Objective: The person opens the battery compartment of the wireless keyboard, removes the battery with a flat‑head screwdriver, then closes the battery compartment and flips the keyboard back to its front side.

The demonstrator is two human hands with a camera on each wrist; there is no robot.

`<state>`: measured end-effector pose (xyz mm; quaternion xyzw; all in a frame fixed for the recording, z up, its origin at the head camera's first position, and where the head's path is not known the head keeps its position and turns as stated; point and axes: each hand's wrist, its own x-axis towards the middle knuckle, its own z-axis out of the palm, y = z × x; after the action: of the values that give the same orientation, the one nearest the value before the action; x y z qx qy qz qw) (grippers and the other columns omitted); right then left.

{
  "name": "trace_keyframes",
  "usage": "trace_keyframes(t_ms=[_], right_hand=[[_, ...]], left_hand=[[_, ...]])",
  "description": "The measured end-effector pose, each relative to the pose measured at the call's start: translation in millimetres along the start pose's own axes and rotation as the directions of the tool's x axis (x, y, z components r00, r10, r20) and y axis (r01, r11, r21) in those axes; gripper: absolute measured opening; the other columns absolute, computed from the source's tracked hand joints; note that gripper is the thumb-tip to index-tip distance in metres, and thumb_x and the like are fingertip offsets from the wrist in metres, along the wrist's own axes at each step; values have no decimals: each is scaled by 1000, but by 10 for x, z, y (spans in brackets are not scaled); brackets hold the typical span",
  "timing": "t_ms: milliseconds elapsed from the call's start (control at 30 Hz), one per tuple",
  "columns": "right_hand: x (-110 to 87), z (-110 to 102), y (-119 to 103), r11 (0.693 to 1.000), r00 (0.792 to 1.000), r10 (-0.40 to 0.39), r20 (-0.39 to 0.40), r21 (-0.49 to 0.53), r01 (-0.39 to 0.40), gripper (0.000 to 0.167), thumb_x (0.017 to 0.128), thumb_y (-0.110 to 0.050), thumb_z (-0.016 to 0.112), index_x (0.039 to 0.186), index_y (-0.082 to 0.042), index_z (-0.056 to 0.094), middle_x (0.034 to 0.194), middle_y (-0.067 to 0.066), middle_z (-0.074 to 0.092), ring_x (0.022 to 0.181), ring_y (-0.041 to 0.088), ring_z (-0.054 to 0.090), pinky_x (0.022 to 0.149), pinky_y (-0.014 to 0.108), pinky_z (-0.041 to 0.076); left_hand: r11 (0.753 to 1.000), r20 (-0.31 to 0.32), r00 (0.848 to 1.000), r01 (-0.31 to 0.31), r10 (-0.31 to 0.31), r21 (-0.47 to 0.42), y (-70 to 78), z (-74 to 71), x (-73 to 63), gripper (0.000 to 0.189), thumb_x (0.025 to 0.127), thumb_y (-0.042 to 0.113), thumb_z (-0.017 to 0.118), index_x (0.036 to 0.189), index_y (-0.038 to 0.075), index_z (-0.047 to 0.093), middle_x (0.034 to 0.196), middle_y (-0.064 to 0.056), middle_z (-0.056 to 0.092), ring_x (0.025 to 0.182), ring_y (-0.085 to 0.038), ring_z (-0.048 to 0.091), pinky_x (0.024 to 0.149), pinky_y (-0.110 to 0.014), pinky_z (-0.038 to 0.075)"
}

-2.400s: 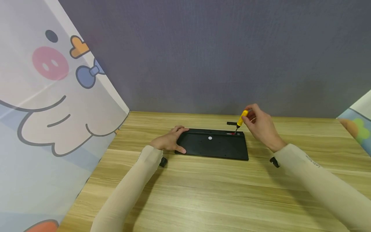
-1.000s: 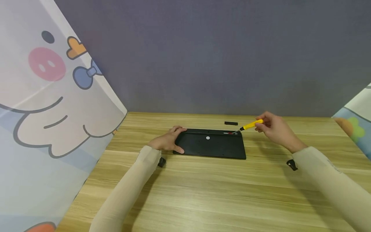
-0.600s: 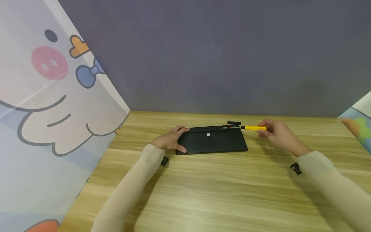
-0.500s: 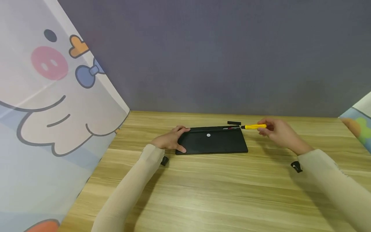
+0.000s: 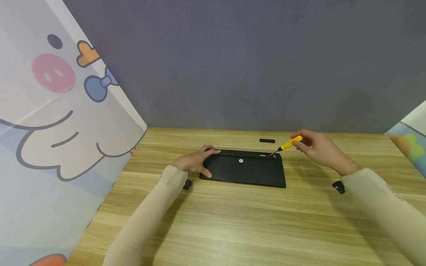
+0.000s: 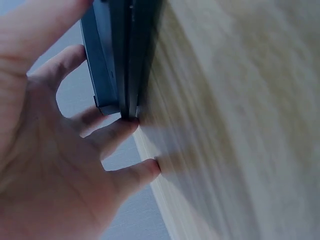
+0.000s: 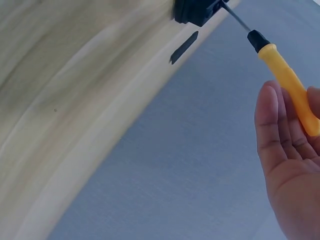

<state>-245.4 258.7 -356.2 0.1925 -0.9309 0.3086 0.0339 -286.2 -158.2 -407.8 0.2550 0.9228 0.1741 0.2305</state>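
Observation:
A black keyboard [image 5: 246,171] lies underside up on the wooden table, a round white sticker near its middle. My left hand [image 5: 194,162] grips its left end, thumb near the front corner and fingers at the back edge; the left wrist view shows fingertips against the keyboard's end [image 6: 117,75]. At the back right of the keyboard is an open slot holding a battery [image 5: 264,155] with white and red on it. My right hand [image 5: 311,147] pinches the yellow handle of a screwdriver [image 5: 291,142], its shaft slanting down left to the red part in the slot.
A small black cover strip [image 5: 267,140] lies on the table behind the keyboard. A grey partition [image 5: 253,66] rises along the table's back edge, and a cartoon-printed panel [image 5: 76,140] stands at the left. Wooden tabletop [image 5: 246,221] stretches in front of the keyboard.
The right hand has moved right, and the screwdriver leans lower than at first. The keyboard's right end, turned toward the back half a second ago, has come back toward the front.

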Motion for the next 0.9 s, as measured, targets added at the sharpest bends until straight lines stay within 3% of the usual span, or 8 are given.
trace_keyframes(t_ms=[367,700,900], right_hand=[[41,-37,329,994,994,27,106,104,-38,22,95,-2,55,115,6,60,91,19,66,74,31,65,63,38,53],[21,-13,445,986,977,78,196,128,-104,20,94,1,55,114,3,60,94,18,64,77,30,64,65,36,54],[-22,17,522,985,973,93,212,121,-120,19,93,-2,58,112,0,60,87,13,64,72,27,62,61,35,53]], left_hand=[[1000,-9,1000,3,-3,-12,-4,0,-12,99,69,35,80,150,38,22,156,1,6,140,-24,15,98,-40,38],[1000,10,1000,21,-21,0,-10,-2,-12,99,70,36,79,150,39,20,156,2,4,140,-25,15,98,-42,38],[1000,14,1000,15,-15,9,8,-14,-2,99,71,37,78,150,38,20,157,0,4,140,-25,14,99,-42,37]])
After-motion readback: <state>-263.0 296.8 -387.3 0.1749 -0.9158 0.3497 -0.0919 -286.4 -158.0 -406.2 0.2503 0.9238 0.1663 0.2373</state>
